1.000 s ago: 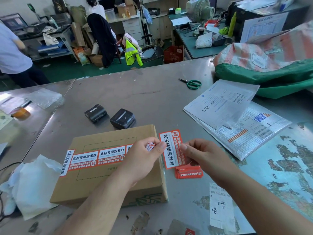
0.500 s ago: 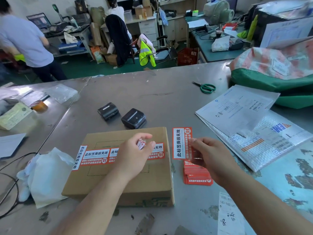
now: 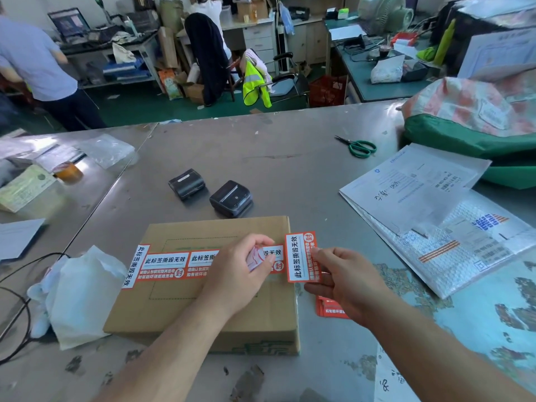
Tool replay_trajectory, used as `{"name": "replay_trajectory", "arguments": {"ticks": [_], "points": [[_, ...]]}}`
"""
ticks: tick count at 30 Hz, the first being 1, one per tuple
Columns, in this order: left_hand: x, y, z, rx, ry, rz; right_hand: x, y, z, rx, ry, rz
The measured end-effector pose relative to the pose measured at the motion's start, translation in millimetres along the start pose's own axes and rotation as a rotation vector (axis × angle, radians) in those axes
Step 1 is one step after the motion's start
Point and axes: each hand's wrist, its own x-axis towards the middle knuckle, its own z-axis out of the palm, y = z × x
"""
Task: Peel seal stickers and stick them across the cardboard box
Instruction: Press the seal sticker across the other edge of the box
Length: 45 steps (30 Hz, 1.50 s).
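A flat cardboard box point(image 3: 203, 311) lies on the metal table in front of me. A row of red-and-white seal stickers point(image 3: 171, 264) runs across its top, with one turned upright at the left edge. My left hand point(image 3: 237, 274) rests over the row and grips a crumpled piece of backing paper point(image 3: 256, 258). My right hand point(image 3: 348, 282) pinches a peeled seal sticker point(image 3: 300, 256) upright at the box's right edge. Under that hand a stack of red stickers point(image 3: 329, 310) lies on the table.
Two black label printers point(image 3: 230, 198) sit just behind the box. White crumpled bags point(image 3: 78, 291) and black cables lie left of it. Papers on a bubble mailer point(image 3: 429, 210), green scissors point(image 3: 361, 147) and a green sack point(image 3: 475, 120) fill the right. A person stands far left.
My right hand has carried the peeled sticker left to the box's right edge. My left hand has moved onto the sticker row, still with the backing paper.
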Motion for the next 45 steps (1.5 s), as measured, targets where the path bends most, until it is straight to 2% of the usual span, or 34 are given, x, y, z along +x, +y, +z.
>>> {"name": "replay_trajectory", "arguments": {"ticks": [11, 30, 38, 45], "points": [[-0.1, -9.4, 9.3, 0.082, -0.015, 0.145, 2.6, 0.6, 6.3, -0.044, 0.031, -0.037], [2.9, -10.0, 11.3, 0.214, -0.122, 0.128, 3.2, 0.1, 5.8, -0.061, 0.031, 0.001], [12.6, -7.9, 4.7, 0.358, -0.269, 0.088, 8.3, 2.1, 3.6, -0.077, 0.026, 0.028], [16.9, -5.6, 0.1, 0.361, -0.315, 0.090, 10.6, 3.9, 1.7, -0.081, 0.016, 0.035]]}}
